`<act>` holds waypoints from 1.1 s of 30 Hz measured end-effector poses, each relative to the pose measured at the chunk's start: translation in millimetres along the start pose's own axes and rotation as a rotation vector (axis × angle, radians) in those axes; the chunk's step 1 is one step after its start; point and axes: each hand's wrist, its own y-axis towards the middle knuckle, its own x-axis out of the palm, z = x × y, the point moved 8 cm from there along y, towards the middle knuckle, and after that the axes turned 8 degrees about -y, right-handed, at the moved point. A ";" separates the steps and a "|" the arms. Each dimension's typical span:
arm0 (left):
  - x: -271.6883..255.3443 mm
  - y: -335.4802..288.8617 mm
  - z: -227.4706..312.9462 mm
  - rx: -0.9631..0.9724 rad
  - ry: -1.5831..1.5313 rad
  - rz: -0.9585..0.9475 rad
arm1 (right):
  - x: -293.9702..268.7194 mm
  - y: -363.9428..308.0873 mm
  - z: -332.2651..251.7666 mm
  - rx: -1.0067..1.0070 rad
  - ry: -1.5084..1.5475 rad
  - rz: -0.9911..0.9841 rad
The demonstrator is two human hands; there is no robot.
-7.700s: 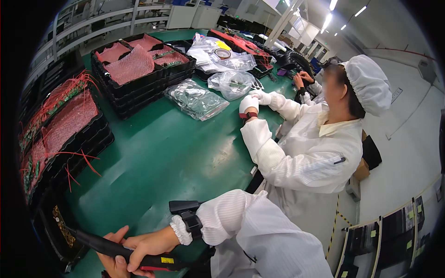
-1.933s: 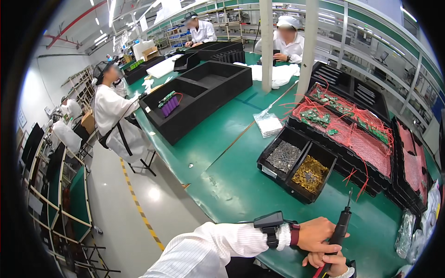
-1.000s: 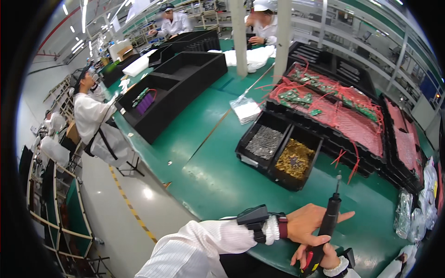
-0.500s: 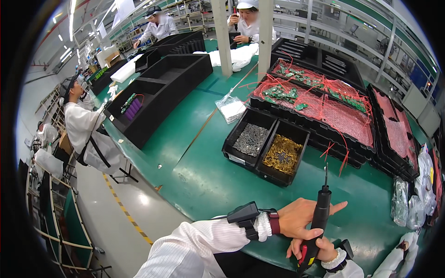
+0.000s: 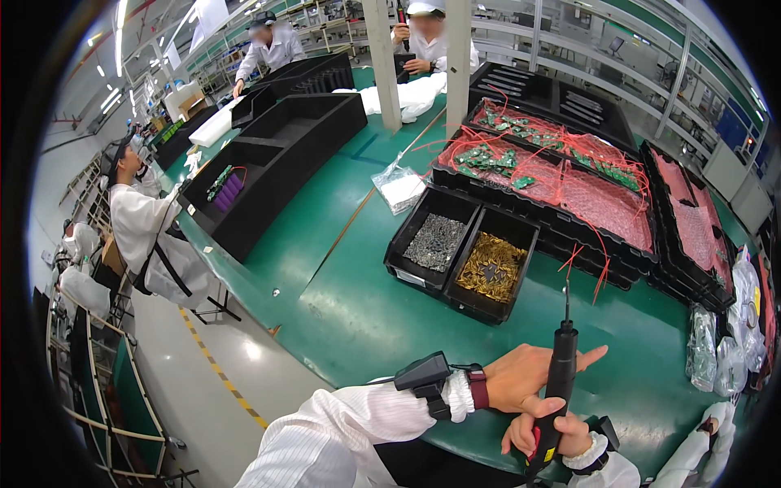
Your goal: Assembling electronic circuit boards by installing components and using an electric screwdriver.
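Note:
A black electric screwdriver (image 5: 561,366) stands nearly upright in front of me, its thin bit pointing away over the green table. A small bright piece sits at the bit's tip, too small to make out. My right hand (image 5: 565,435) wraps round the lower body, beside a red switch. Coming across from the left, my left hand (image 5: 521,378) presses its thumb against the body, while its index finger stretches out behind the tool. Beyond the hands are two joined black bins: one holds small silver metal parts (image 5: 437,241), the other brass-coloured parts (image 5: 491,267).
Black trays with pink bubble wrap (image 5: 610,215), green circuit boards (image 5: 488,161) and red wires stand at the right. Clear plastic bags (image 5: 702,346) lie at the right edge. A long black divided box (image 5: 285,171) holds a purple battery pack (image 5: 230,193). Co-workers in white sit around.
The view has shifted slightly, so the scene sits a little further left. Both hands keep the same hold on the electric screwdriver.

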 end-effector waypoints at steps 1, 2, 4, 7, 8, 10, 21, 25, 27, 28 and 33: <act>0.8 0.0 -0.5 -0.004 0.017 0.001 | 0.5 -1.6 3.6 0.020 0.017 -0.011; -0.5 0.7 -0.6 -0.004 0.016 -0.001 | 0.0 -1.7 2.8 0.019 0.017 -0.008; -3.5 1.3 6.0 -0.024 0.011 -0.023 | 2.3 0.3 -3.4 -0.015 0.052 0.024; -1.7 0.4 -1.5 -0.003 0.043 0.012 | 7.2 5.8 -9.0 -0.031 0.031 0.016; -1.4 1.1 -3.0 -0.002 0.043 0.011 | 5.8 5.3 -9.2 -0.032 0.031 0.018; -0.7 -0.3 -3.3 -0.010 0.012 0.000 | 4.7 3.1 -4.4 0.001 0.034 0.018; -0.7 0.5 -1.5 -0.006 0.043 0.018 | 2.3 0.7 1.4 0.019 -0.007 -0.031; 0.1 -0.2 -1.5 -0.019 0.044 0.014 | 2.9 2.0 -1.7 -0.004 -0.020 -0.040; 0.8 -0.5 -2.9 -0.007 0.049 0.022 | 3.0 0.1 -0.6 0.015 -0.013 -0.029; 0.2 -0.4 -1.8 0.005 0.054 0.030 | 2.9 -0.8 0.0 0.033 -0.005 -0.017; 1.4 1.7 -2.3 -0.015 0.013 0.008 | -0.4 -1.0 -1.2 0.001 -0.002 0.003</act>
